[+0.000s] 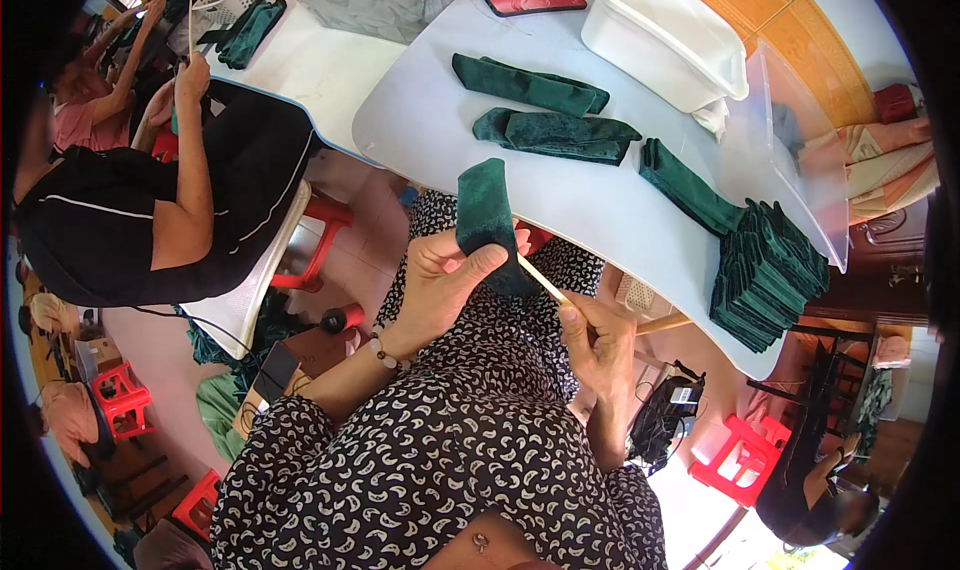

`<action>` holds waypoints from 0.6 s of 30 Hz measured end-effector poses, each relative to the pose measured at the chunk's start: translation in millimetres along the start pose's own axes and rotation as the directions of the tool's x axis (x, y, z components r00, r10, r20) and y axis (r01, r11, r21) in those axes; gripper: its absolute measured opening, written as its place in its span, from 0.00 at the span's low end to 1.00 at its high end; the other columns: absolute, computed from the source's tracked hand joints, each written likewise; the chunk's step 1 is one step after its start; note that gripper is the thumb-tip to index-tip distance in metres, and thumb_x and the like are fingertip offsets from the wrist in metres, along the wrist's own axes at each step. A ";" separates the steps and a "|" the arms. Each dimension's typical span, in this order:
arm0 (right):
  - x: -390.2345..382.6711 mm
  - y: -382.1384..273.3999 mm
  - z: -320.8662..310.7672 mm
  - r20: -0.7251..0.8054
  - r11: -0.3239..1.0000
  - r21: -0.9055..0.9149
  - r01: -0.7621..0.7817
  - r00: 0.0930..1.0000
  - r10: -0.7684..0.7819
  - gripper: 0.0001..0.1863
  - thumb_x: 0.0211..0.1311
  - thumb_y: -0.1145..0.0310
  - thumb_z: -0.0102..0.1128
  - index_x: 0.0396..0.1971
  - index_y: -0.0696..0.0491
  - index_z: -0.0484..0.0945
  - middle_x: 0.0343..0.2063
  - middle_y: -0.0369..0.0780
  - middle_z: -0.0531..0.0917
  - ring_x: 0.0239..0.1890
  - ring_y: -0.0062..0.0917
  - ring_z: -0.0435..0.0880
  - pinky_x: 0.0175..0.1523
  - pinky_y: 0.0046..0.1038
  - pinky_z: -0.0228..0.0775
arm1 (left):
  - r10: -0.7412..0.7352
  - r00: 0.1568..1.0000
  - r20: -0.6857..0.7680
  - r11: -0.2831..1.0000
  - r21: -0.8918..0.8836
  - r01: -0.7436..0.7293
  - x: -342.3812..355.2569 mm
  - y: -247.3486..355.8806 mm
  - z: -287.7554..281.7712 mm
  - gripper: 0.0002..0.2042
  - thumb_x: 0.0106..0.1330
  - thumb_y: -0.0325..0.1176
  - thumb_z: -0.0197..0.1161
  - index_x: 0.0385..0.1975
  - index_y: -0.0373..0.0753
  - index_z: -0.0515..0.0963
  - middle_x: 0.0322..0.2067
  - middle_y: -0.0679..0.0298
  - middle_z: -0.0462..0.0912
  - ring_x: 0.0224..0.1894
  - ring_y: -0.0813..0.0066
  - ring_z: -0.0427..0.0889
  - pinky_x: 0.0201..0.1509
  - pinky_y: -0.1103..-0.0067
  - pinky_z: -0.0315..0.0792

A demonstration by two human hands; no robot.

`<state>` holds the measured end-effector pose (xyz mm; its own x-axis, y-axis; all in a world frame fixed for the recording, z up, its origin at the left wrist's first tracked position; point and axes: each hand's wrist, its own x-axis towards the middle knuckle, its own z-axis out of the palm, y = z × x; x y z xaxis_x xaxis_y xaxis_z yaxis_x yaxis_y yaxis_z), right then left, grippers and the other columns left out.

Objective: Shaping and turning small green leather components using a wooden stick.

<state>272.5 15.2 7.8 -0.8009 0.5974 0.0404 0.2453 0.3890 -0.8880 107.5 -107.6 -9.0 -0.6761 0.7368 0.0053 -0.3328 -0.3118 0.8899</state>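
The single view looks steeply down from the wearer's head, close above the patterned clothing [430, 460] and both hands [600, 345], facing outward over the white surface [430, 100]. Its fisheye lens bends straight edges toward a dark, round rim.

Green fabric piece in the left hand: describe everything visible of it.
The green fabric piece is a narrow, dark strip with a velvet-like sheen. Its upper part extends past the left hand, whose thumb lies on it; a darker part shows below. A pale stick in the right hand reaches its edge; whether it goes inside is hidden.
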 end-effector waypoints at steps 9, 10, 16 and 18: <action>10.8 -1.3 28.4 -0.134 0.958 0.278 -0.077 0.984 0.118 0.09 0.62 0.71 0.62 0.30 0.57 0.72 0.16 0.29 0.74 0.18 0.07 0.64 0.22 0.13 0.52 | -0.101 0.989 0.109 0.989 0.120 0.088 -15.1 -24.3 10.7 0.10 0.64 0.26 0.63 0.43 0.30 0.80 0.40 0.62 0.84 0.42 0.83 0.79 0.47 0.84 0.74; 10.8 0.3 28.5 -0.137 0.958 0.276 -0.076 0.983 0.118 0.09 0.62 0.71 0.62 0.30 0.57 0.72 0.16 0.29 0.74 0.18 0.07 0.64 0.22 0.13 0.52 | -0.146 0.980 0.135 0.979 0.164 0.123 -11.4 -21.8 2.3 0.11 0.64 0.26 0.64 0.44 0.30 0.80 0.40 0.62 0.83 0.43 0.82 0.79 0.48 0.84 0.74; 6.9 13.3 29.6 -0.026 0.924 0.370 -0.097 0.993 0.114 0.10 0.62 0.70 0.64 0.28 0.56 0.72 0.17 0.28 0.75 0.19 0.05 0.64 0.22 0.11 0.52 | 0.069 0.995 0.079 0.998 -0.019 -0.067 -0.4 -0.6 -4.8 0.24 0.63 0.40 0.65 0.52 0.27 0.73 0.43 0.55 0.82 0.48 0.72 0.80 0.56 0.75 0.73; 5.1 15.1 31.3 -0.008 0.902 0.421 -0.094 0.994 0.107 0.09 0.62 0.71 0.64 0.27 0.56 0.72 0.18 0.28 0.75 0.19 0.05 0.64 0.22 0.11 0.51 | 0.111 0.990 0.090 0.993 -0.057 -0.106 1.5 6.4 -7.1 0.27 0.64 0.41 0.64 0.56 0.25 0.69 0.44 0.52 0.82 0.48 0.68 0.81 0.57 0.70 0.73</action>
<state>255.0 2.2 -19.8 -0.7661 0.6407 -0.0511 0.0667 0.0000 -0.9978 99.7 -112.7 -6.5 -0.6468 0.7487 0.1449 -0.2964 -0.4219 0.8568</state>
